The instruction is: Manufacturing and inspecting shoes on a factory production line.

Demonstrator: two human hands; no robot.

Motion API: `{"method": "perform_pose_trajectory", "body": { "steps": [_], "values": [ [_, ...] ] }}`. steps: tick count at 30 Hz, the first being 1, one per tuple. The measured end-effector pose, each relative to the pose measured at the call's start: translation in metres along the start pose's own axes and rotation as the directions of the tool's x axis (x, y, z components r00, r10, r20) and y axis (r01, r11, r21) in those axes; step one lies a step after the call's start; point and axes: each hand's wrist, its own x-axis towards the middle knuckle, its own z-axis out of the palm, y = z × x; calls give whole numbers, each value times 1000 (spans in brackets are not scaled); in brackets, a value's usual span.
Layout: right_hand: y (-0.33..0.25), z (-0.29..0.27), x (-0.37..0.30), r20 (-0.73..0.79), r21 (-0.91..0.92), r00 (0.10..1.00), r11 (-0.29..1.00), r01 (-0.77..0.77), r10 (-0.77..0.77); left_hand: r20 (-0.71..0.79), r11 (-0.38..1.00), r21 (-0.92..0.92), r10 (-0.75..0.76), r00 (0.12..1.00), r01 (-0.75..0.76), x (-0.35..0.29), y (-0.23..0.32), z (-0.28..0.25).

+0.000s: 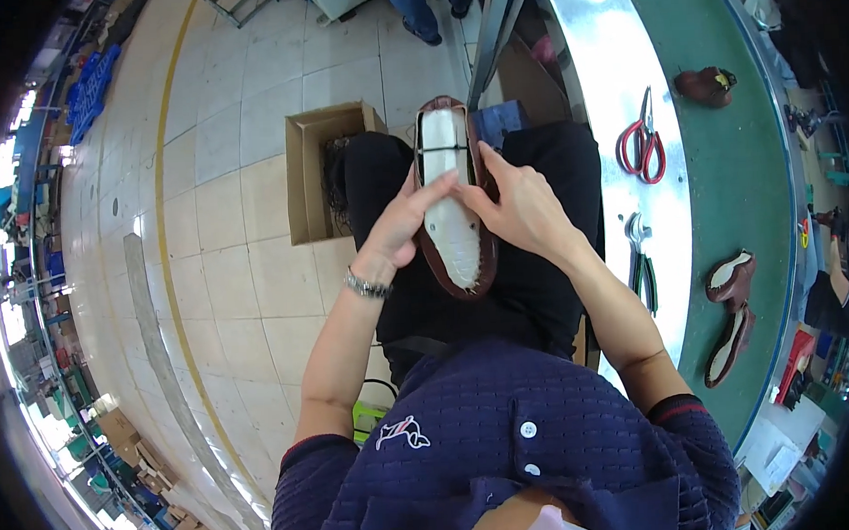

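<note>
A brown shoe (pixel 454 235) rests bottom up above my lap, its toe-to-heel length pointing away from me. The pale, whitish underside faces up, with brown leather round its rim and a thin dark band across the far part. My left hand (pixel 399 223) grips the left edge, thumb laid over the white underside, other fingers mostly hidden beneath. On the opposite edge my right hand (pixel 528 208) holds the shoe, thumb near its middle and index finger stretched along the leather rim. The two thumbs come close together over the underside.
To my right, a metal ledge (pixel 664 218) carries red-handled scissors (pixel 643 151) and green-handled pincers (pixel 640 260). Beyond it, a green belt (pixel 700 177) bears brown shoes (pixel 731 294) and another shoe (pixel 706 87). A cardboard box (pixel 312 180) stands left of my knees. Another person's legs (pixel 418 9) show ahead.
</note>
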Motion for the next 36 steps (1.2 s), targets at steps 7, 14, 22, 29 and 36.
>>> {"method": "perform_pose_trajectory", "body": {
  "steps": [7, 14, 22, 29, 36],
  "values": [
    [13, -11, -61, 10, 361, 997, 931, 64, -73, 221, 887, 274, 319, 922, -373, -21, -15, 21],
    [47, 40, -107, -96, 413, 995, 910, 25, 17, 481, 901, 195, 256, 839, -387, 2, -63, -19],
    [62, 31, -129, 193, 499, 978, 851, -165, 77, 188, 990, -52, 142, 972, -135, 21, -90, 5],
    [30, -33, -104, 499, 363, 818, 787, -498, 288, -45, 879, 415, 276, 960, -233, 18, -115, 45],
    [19, -1, -111, 163, 88, 919, 923, -375, 358, -82, 862, 406, 364, 928, -302, 30, -123, 40]
  ]
}}
